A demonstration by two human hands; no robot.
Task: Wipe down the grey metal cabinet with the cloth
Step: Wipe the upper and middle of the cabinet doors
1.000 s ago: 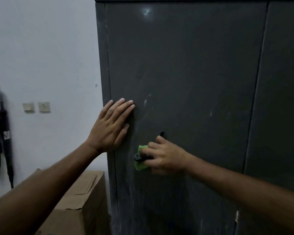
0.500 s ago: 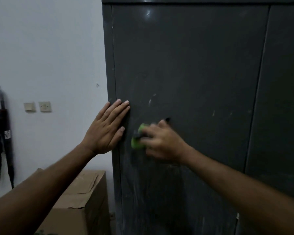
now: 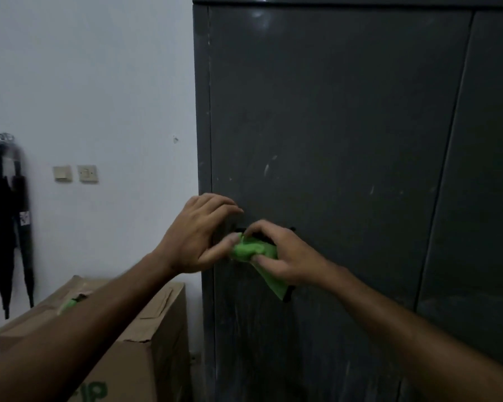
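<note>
I see the cabinet (image 3: pixel 346 140) filling the right half of the view, a tall grey metal front with a wide door and a narrower panel to its right. Pale scuffs and streaks mark the door, thickest low down near its left edge. A white wall (image 3: pixel 99 82) takes up the left half, touching the cabinet's left side.

A cardboard box (image 3: pixel 145 338) stands low against the wall, just beside the cabinet's left edge, with green print on its near face and its top flaps roughly closed. At the far left, dark folded umbrellas (image 3: pixel 9 227) hang from a rack. Two small wall plates (image 3: pixel 75 173) sit side by side on the wall between the umbrellas and the cabinet.

My two forearms reach in from the bottom corners and meet in front of the door near its left edge. The left hand (image 3: pixel 198 236) has its fingers curled loosely forward, and its thumb and a fingertip touch the left end of the cloth (image 3: pixel 256 253); I cannot tell whether they pinch it. The right hand (image 3: pixel 288 256) holds the green cloth, bunched between thumb and curled fingers. A loose tail of the cloth hangs down below that hand, close against the door. Whether the bunched part touches the metal, I cannot tell.
</note>
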